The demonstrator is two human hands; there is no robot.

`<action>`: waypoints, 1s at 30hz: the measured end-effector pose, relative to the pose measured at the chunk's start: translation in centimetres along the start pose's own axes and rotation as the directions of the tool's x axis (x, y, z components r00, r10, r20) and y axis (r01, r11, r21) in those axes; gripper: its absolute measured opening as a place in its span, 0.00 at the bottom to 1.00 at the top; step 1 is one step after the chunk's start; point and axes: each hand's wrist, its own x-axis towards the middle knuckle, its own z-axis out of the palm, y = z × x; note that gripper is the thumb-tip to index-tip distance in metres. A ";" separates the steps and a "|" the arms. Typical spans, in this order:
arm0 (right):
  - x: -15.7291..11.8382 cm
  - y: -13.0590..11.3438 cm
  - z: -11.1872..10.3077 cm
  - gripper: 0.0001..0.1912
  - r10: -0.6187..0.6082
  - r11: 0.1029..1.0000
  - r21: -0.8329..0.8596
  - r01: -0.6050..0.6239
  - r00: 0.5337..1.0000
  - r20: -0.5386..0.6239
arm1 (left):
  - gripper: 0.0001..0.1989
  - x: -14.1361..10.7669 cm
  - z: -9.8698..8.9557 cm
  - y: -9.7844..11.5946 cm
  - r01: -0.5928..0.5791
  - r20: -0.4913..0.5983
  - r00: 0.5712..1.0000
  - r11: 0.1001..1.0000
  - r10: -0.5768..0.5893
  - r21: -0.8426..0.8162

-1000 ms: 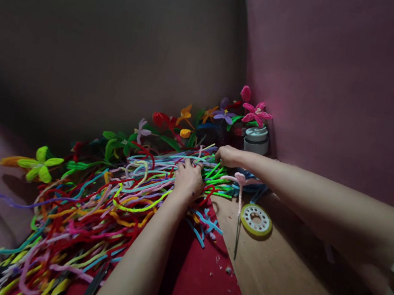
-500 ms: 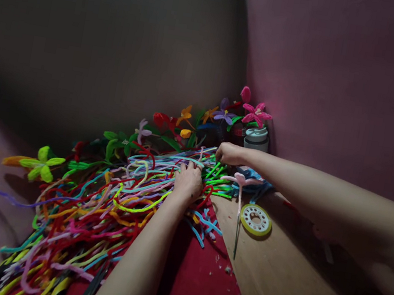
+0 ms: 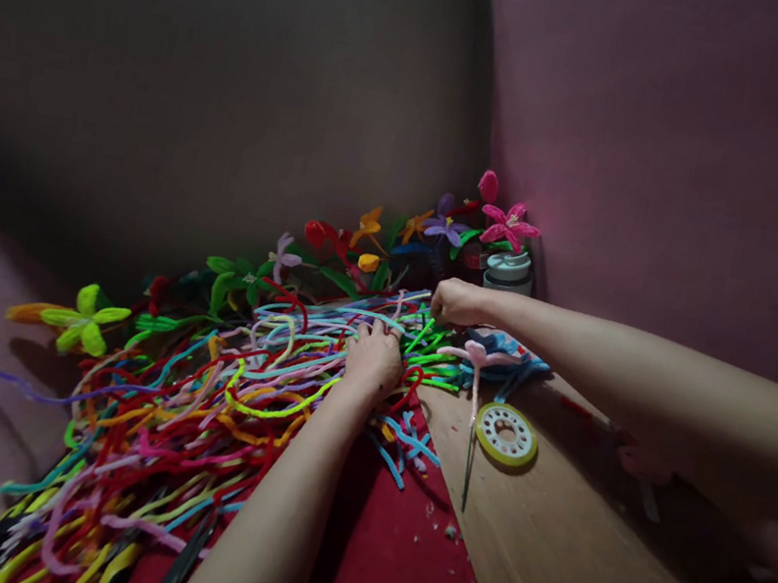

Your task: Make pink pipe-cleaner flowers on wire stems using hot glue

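Observation:
A big loose pile of coloured pipe cleaners point(image 3: 287, 364) spreads across the left and middle. On top of it rests my left hand point(image 3: 375, 361), palm down with fingers apart. My right hand point(image 3: 458, 301) is closed at the far right end of the pile, beside the green pipe cleaners point(image 3: 434, 354). Its fingertips are turned down and away, so what they pinch is hidden. Just nearer than that hand, a pale pink pipe-cleaner flower point(image 3: 479, 354) on a thin stem lies over the cardboard point(image 3: 565, 530).
A roll of yellow-edged tape point(image 3: 506, 437) lies on the cardboard. Finished flowers point(image 3: 512, 225) line the back wall near a grey-lidded container point(image 3: 509, 270). Short blue pieces point(image 3: 400, 448) lie on the red surface point(image 3: 392, 541). Dark-handled tools point(image 3: 183, 566) lie at the front left.
Almost nothing differs. My right hand has shifted very slightly to the right and up, and the whole view has moved a touch. My left hand keeps its place on the pile.

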 end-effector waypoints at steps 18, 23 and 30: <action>-0.3 -0.1 -1.2 0.10 0.065 0.995 0.077 -0.063 0.998 -0.024 | 0.16 -0.4 1.0 -0.8 -0.031 -0.031 0.999 0.999 0.029 -0.042; -0.5 0.4 -0.4 0.12 0.083 0.946 0.312 -0.081 0.997 0.008 | 0.19 0.4 1.8 -1.0 0.044 -0.042 0.998 0.995 -0.048 -0.090; -0.9 0.7 -0.2 0.03 0.056 0.861 0.502 -0.076 0.997 0.055 | 0.17 1.0 1.1 -0.4 0.091 -0.078 0.992 0.989 -0.100 -0.113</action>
